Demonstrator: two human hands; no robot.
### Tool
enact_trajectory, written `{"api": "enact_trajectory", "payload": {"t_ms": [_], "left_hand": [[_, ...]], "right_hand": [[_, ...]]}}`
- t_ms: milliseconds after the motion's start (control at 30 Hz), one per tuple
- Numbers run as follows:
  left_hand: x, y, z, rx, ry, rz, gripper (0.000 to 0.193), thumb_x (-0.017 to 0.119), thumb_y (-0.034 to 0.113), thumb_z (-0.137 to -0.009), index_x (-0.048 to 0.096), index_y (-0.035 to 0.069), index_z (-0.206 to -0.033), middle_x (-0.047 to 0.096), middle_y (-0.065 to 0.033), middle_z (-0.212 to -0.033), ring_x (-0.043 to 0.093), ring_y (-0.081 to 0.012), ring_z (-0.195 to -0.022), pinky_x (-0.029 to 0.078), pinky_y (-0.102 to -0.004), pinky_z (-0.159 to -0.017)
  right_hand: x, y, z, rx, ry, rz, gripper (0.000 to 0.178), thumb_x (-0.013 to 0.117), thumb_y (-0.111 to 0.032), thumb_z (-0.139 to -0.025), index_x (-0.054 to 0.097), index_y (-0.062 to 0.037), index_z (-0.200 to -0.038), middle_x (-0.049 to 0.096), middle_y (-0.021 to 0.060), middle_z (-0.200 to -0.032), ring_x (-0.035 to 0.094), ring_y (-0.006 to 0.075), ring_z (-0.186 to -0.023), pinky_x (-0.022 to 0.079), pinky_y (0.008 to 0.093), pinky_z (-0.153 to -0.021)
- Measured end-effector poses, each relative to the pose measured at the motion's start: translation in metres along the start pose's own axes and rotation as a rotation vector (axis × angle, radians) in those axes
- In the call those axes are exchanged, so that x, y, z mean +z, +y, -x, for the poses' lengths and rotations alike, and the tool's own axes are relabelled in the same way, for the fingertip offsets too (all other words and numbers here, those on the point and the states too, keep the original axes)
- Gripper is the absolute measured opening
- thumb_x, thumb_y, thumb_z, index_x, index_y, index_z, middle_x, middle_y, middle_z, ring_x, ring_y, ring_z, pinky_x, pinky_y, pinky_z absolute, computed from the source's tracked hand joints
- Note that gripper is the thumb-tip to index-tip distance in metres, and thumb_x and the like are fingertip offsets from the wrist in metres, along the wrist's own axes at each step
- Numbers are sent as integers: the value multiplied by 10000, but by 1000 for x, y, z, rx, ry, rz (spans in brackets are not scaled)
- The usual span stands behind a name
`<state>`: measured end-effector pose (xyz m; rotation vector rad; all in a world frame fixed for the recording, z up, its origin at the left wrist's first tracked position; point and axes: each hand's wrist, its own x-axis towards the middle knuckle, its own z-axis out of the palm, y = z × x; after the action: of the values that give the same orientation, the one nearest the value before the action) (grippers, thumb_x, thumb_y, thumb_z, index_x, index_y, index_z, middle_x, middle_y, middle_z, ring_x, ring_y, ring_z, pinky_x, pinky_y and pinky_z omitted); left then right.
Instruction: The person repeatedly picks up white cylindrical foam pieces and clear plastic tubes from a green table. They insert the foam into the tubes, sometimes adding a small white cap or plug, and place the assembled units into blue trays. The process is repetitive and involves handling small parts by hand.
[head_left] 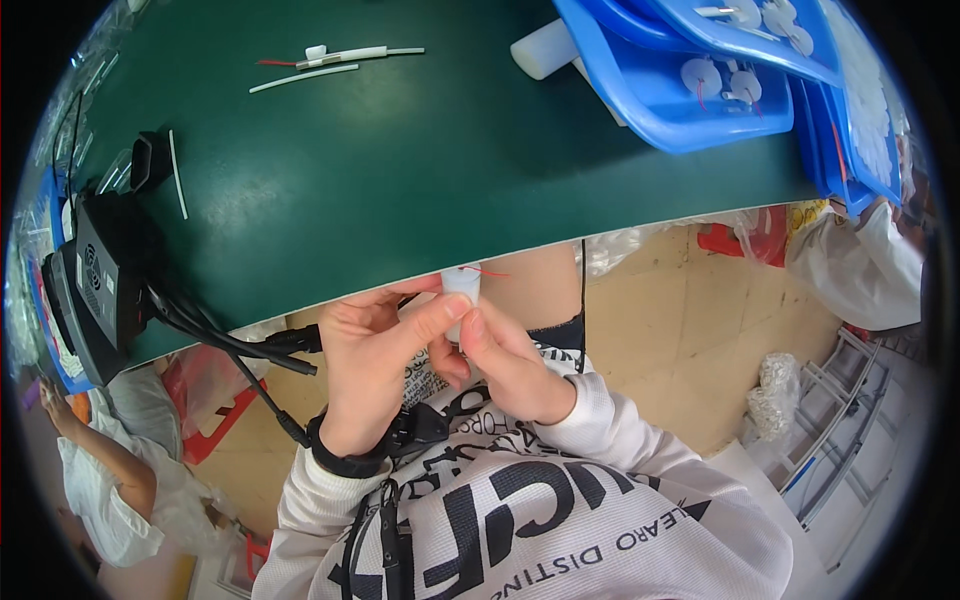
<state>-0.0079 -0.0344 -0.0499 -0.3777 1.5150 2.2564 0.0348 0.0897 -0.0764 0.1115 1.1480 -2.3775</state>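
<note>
Just off the front edge of the green table (pixel 400 190), my left hand (pixel 370 345) and my right hand (pixel 512 368) meet on a small white plastic cylinder (pixel 461 283). Both thumbs press against its lower part, and the fingers behind it are partly hidden. A thin red wire (pixel 488 272) sticks out to the right from its top. Farther back on the table lies a slim white tube assembly (pixel 362 53) with a red wire at its left end. A thin white tube (pixel 305 79) lies just in front of it.
Blue bins (pixel 690 138) with round white parts stand at the far right, a white cylinder (pixel 543 51) beside them. At left is a black device (pixel 108 270) with cables (pixel 215 335) hanging near my left wrist. Another person (pixel 115 480) is at lower left.
</note>
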Motion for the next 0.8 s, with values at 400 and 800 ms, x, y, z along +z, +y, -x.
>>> {"api": "enact_trajectory", "payload": {"t_ms": [400,800], "left_hand": [[-3,-5,-2,28,16,-89,184,606,-42,-780,626,-34,-964,652,-154,-880,625,-180,-645,521,-265,-440],[-1,-10,4,28,-22,37,227,627,-15,-796,606,-46,-1020,643,-147,-919,620,-138,-645,506,-215,-509]], "right_hand": [[-11,25,-15,-220,39,169,476,322,-424,-968,444,17,-1099,467,23,-748,435,77,-628,379,215,-550],[-12,1,-5,-145,72,286,391,430,-329,-948,465,18,-1124,510,14,-800,477,88,-671,422,218,-596]]}}
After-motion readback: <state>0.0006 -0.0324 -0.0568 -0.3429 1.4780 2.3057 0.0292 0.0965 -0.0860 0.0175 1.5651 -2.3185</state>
